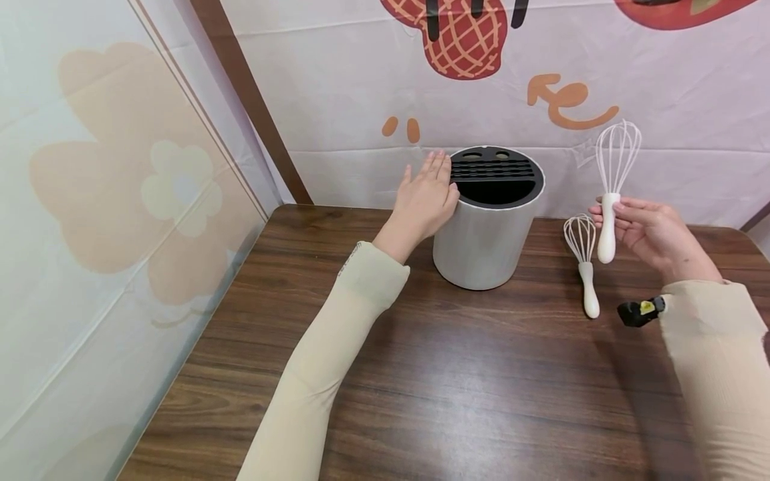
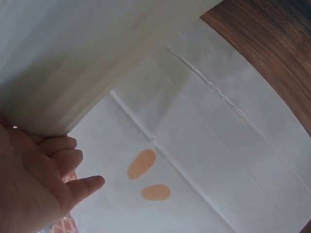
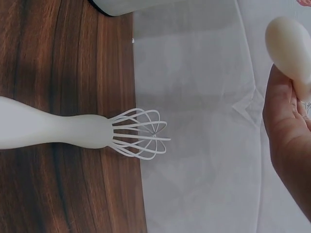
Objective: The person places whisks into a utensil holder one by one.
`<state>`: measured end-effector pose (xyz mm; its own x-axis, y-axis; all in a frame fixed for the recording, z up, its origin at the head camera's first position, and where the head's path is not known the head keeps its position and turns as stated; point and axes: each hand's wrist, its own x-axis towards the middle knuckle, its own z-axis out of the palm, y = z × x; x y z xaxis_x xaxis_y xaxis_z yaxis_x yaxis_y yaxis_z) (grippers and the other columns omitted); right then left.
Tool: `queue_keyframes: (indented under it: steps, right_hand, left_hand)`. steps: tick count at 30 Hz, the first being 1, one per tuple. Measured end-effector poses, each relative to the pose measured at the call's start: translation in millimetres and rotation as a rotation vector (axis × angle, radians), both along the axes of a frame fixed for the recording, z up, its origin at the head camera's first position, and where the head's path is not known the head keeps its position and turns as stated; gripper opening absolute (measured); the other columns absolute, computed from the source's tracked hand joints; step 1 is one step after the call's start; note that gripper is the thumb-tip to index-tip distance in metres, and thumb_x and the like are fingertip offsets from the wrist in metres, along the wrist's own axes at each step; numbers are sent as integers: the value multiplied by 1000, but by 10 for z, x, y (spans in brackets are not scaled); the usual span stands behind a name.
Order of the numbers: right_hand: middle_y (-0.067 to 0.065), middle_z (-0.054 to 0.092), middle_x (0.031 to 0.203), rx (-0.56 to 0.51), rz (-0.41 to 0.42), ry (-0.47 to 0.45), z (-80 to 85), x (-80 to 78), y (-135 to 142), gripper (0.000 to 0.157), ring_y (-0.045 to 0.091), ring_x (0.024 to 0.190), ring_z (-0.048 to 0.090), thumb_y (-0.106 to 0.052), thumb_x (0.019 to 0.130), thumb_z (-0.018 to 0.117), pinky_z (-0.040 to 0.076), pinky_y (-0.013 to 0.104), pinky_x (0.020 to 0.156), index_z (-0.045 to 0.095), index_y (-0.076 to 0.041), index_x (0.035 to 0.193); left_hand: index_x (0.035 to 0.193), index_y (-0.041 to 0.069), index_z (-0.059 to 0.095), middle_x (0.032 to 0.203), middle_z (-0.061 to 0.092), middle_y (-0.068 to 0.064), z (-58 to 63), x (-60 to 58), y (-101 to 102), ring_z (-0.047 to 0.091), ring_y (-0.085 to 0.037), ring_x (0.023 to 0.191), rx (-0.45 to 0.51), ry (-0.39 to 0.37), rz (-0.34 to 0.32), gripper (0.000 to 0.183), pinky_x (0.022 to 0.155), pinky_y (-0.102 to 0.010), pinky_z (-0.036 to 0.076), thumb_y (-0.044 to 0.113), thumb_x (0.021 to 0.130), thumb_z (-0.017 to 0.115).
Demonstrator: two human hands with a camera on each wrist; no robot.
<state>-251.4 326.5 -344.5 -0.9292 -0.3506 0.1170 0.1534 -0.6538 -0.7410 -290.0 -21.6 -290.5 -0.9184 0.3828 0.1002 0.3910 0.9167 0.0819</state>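
A white whisk (image 1: 609, 227) stands nearly upright in my right hand (image 1: 652, 230), wires up, its handle pinched between thumb and fingers. In the right wrist view the butt of that whisk's handle (image 3: 289, 46) shows above the hand (image 3: 289, 131). A second, smaller-looking white whisk (image 1: 586, 280) lies on the table left of it. My left hand (image 1: 426, 194) rests with extended fingers against the left rim of a white utensil holder (image 1: 481, 247). The holder's black slotted lid (image 1: 493, 194) has a half-round opening at the front. In the left wrist view the hand (image 2: 43, 170) touches the holder's wall (image 2: 87, 63).
The dark wooden table (image 1: 457, 387) ends at a white patterned cloth (image 1: 349, 80) behind the holder. Another hanging cloth (image 1: 96, 200) borders the left side. A small black device (image 1: 640, 312) is at the right cuff.
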Motion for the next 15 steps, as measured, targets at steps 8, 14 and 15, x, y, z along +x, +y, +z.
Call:
queue_keyframes:
  steps: [8,14,15]
  right_hand:
    - [32,65,98,-10,0,-6,9,-20,-43,30,36,90,67,11,97,32,54,38,81,60,18,105]
    - [32,65,98,-24,-1,-16,22,-17,-55,30,37,89,67,11,97,32,54,38,80,61,18,104]
    - [32,65,98,-20,-4,-12,25,-18,-59,30,36,89,67,11,97,32,54,38,80,61,18,104]
  left_hand:
    - [152,9,11,158,7,-2,-16,-45,-45,-3,-13,143,9,2,-38,56,115,-41,-3,33,102,18]
    - [152,9,11,158,7,-2,-17,-55,-55,-2,-13,143,19,3,-51,56,115,-41,-3,32,102,19]
    - [152,9,11,158,6,-2,-18,-57,-56,-2,-13,143,23,1,-54,56,115,-41,-3,32,102,20]
